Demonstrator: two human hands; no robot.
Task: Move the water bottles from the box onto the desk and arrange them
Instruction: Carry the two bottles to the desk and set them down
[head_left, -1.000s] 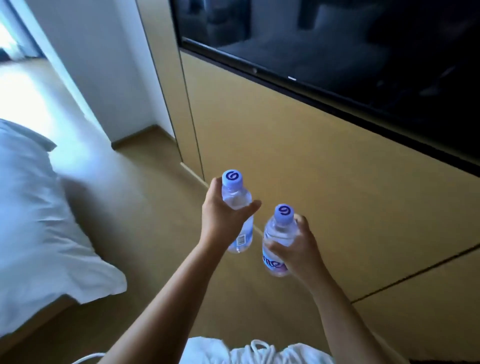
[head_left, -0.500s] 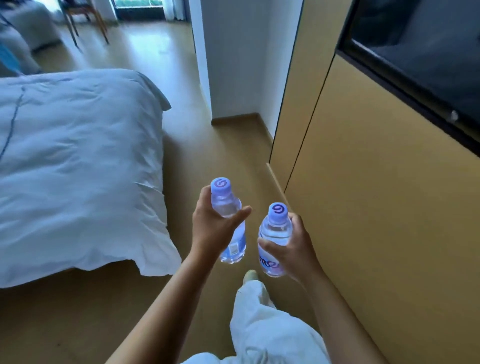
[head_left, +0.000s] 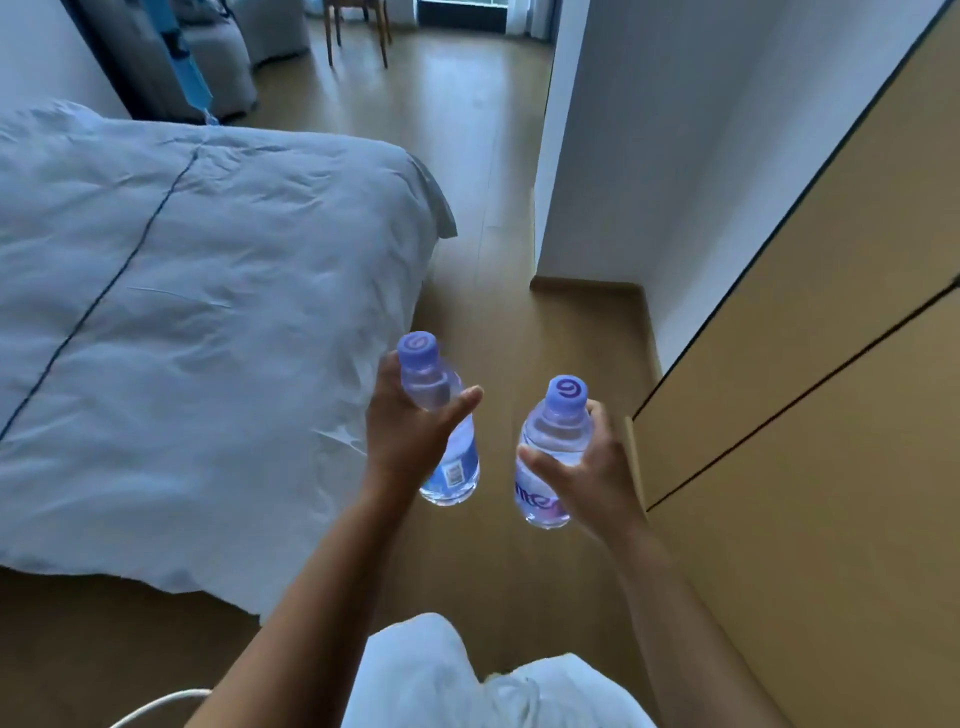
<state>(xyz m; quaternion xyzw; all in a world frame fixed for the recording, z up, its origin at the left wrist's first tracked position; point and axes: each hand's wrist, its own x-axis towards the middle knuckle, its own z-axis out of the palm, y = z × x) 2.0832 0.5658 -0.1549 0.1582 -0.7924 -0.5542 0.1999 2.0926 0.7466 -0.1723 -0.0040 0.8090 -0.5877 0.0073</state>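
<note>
A bed (head_left: 182, 322) fills the left, a wooden cabinet (head_left: 831, 364) the right, with a narrow floor lane between. The left hand (head_left: 410, 431) grasps one water bottle (head_left: 447, 447); the right hand (head_left: 592, 467) grasps another bottle (head_left: 550, 457), both upright in mid-air, near the body. No desk shows. A bottle could knock the cabinet, or slip from a one-handed hold.

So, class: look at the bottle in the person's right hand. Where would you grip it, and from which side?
Grip the bottle around its round upper body, just below the purple cap, coming from its right side as the right hand does. It stands nearly upright, and the fingers wrap the curved wall while the base and cap stay free for setting down.
</note>
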